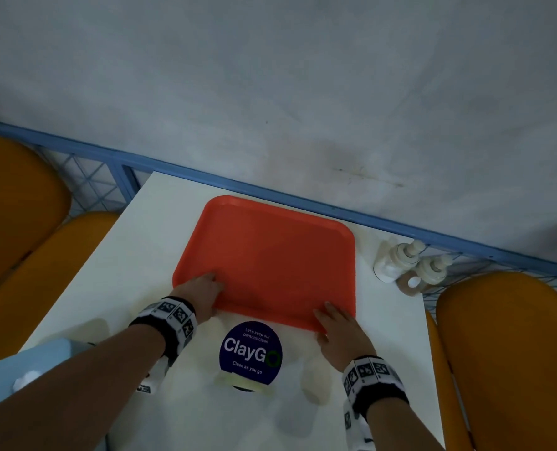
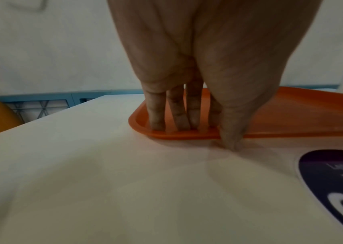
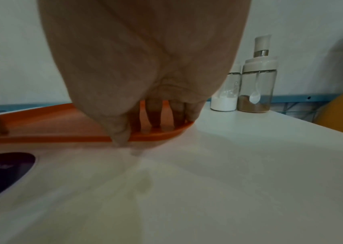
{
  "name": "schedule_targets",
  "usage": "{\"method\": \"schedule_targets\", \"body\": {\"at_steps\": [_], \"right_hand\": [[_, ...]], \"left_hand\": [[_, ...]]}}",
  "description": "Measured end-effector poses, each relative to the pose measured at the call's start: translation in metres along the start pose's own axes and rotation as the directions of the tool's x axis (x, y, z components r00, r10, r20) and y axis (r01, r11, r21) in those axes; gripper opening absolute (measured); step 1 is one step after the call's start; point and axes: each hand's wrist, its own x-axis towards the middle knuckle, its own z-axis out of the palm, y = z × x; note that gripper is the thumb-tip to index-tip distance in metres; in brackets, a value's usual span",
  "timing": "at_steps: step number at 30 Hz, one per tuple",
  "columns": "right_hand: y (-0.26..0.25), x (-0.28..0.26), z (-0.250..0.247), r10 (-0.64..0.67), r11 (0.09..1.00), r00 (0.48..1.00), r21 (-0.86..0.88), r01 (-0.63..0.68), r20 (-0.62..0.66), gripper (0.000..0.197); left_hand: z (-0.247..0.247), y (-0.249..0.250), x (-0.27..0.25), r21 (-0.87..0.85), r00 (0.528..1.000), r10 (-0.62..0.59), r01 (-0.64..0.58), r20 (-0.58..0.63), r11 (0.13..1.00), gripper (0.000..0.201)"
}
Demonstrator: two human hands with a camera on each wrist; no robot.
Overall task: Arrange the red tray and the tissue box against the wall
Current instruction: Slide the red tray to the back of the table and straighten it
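Both hands pinch red tray [image 1: 270, 262] near rim.
Left hand [image 1: 202, 292], right hand [image 1: 339, 330]: over-push could knock jars [image 1: 400, 265] just beyond the right hand.

White worktop [image 1: 134, 255] with glossy surface, set against a pale grey wall [image 1: 270, 76] marked by faint stains. Blue rail [image 1: 75, 148] along the wall's foot, blue wire mesh [image 1: 92, 180] beneath it. Orange-yellow chairs [image 1: 17, 203] to the left and right of the worktop. Round dark-blue sticker [image 1: 250, 353] reading "ClayGo" on the worktop's near part. Dim, cool light, soft shadows.
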Motion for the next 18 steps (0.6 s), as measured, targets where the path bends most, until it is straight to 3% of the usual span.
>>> {"method": "schedule_targets", "body": {"at_steps": [9, 14, 18], "right_hand": [[0.015, 0.013, -0.002, 0.057, 0.997, 0.998, -0.048, -0.056, 0.019, 0.049], [0.024, 0.005, 0.003, 0.055, 0.994, 0.998, -0.09, -0.054, 0.01, 0.077], [0.022, -0.005, 0.013, 0.001, 0.998, 0.994, -0.056, -0.007, -0.109, 0.046]], "left_hand": [[-0.015, 0.005, 0.019, -0.031, 1.0, 0.024, -0.024, 0.016, 0.999, 0.026], [-0.009, 0.014, 0.017, -0.007, 0.998, 0.057, -0.057, -0.01, 0.998, 0.025], [-0.002, 0.015, 0.011, -0.022, 0.995, 0.076, -0.078, -0.06, 0.997, 0.023]]}}
